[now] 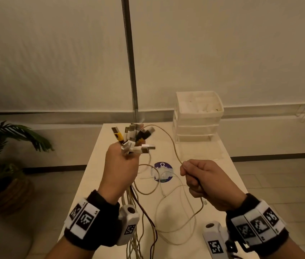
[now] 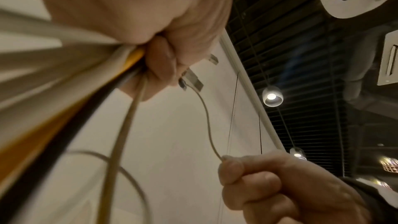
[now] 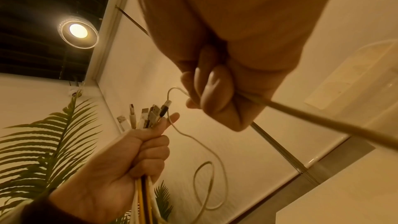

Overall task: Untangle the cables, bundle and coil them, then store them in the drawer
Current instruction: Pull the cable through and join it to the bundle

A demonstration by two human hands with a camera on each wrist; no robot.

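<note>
The left hand (image 1: 120, 165) clenches the cable bundle (image 1: 133, 136) by its plugs. The right hand (image 1: 202, 179) pinches one beige cable (image 1: 174, 144); best slide along it gently, keeping the plugs level.

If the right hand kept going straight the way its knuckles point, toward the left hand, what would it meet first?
Probably the left hand gripping the cable bundle. Only the thin cable pinched by the right hand spans the gap; depth is uncertain.

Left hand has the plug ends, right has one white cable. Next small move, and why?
Probably slide the right hand further down the white cable, drawing it clear of the others. Its plug already sits with the plugs gripped in the left hand, but its length below the right fist still loops loosely over the table, across other loops.
</note>
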